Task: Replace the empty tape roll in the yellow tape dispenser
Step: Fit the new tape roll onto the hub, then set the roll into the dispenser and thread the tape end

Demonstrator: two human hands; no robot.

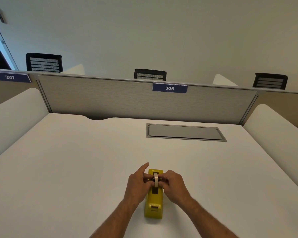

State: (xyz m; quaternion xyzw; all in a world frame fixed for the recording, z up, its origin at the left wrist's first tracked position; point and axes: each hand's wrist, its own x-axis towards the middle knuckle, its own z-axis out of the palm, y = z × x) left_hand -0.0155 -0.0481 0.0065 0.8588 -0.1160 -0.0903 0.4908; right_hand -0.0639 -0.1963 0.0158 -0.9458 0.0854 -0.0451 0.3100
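Both hands pinch the thin beige tape roll [155,180] upright over the yellow plastic tape dispenser [153,201] on the white surface [76,169]: left hand [139,183], right hand [173,183], fingers clamped on its sides, likely aligning hub with slot

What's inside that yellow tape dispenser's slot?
A thin tape roll stands on edge in the dispenser, pinched by both hands. Its hub is hidden by fingers.

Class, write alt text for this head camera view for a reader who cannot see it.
Two hands, left hand and right hand, pinch a tape roll over a yellow tape dispenser on a white desk. Behind stands a grey partition numbered 306.
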